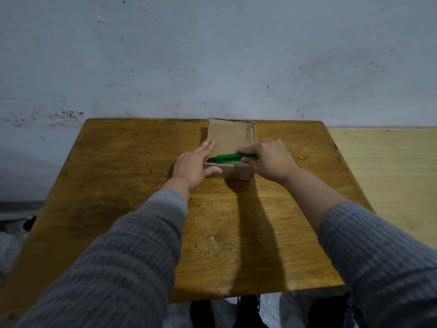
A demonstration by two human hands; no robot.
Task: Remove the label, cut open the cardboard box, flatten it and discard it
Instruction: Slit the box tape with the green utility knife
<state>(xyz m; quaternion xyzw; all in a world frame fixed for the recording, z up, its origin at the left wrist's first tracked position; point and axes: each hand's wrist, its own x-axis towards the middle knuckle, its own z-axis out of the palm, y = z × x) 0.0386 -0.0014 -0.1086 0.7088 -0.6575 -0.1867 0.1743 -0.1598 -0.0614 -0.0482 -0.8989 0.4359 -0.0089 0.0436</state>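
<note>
Wood table (118,185), grey wall. Box (230,140) at frame centre, steadied by flat left hand (192,162). Green cutter (233,157) gripped by right hand (268,159). Cutting step judged under way; blade to be drawn along near top edge, clear of left fingers.

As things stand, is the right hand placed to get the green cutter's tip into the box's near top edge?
Probably yes. The right hand grips the green cutter lying along the cardboard box, with its tip at the near-left corner; the left hand steadies the left side, beside the cutting line.

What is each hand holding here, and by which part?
The right hand grips the green box cutter by its rear handle end. The left hand steadies the cardboard box at its near left corner.
</note>
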